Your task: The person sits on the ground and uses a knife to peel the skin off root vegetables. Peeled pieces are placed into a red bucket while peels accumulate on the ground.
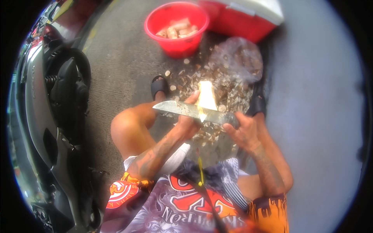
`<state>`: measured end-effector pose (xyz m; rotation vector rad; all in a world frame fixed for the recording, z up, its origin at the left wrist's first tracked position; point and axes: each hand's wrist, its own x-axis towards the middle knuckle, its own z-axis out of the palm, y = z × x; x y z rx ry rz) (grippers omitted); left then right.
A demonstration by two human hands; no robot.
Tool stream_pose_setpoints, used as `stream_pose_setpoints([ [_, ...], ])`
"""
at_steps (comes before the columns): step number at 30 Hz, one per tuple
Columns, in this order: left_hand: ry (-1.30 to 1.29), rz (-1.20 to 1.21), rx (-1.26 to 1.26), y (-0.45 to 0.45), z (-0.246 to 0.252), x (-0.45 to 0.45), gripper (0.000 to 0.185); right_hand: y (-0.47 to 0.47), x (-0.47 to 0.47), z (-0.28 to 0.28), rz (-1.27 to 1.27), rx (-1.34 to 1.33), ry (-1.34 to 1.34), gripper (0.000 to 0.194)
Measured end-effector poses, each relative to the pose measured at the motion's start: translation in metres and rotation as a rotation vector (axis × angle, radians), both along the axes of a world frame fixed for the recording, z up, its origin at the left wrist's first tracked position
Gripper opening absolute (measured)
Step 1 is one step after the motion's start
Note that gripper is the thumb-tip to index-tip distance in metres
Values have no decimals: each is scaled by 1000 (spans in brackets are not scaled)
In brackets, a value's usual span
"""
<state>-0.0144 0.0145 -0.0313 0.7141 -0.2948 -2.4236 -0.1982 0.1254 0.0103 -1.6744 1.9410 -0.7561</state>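
Observation:
My right hand [244, 128] is closed around the handle of a large knife [180, 109], whose blade points left across the root. My left hand [188, 121] holds a pale peeled root [207, 93], overexposed at its upper part; the blade crosses its near end, and part of this hand is hidden behind the blade. Brown and white peelings [233, 94] lie heaped on the ground below and beyond the hands. Farther off, a red plastic basin [177, 48] holds several peeled roots [172, 32].
A clear plastic bag [239, 58] with brown contents lies beside the peelings. Behind it stands a red cooler [244, 21] with a white lid. A parked motor scooter [43, 116] fills the left side. My sandalled feet [159, 87] flank the peelings, and round slices lie near the left foot.

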Motion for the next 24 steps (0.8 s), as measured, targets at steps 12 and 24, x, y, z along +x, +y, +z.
stream_pose_setpoints([
  [12,173,-28,27,3,10,4,58,-10,-24,3,-290,228,-139,74],
  [24,166,-84,-27,4,4,0,51,2,-14,-17,-37,-54,-44,70],
])
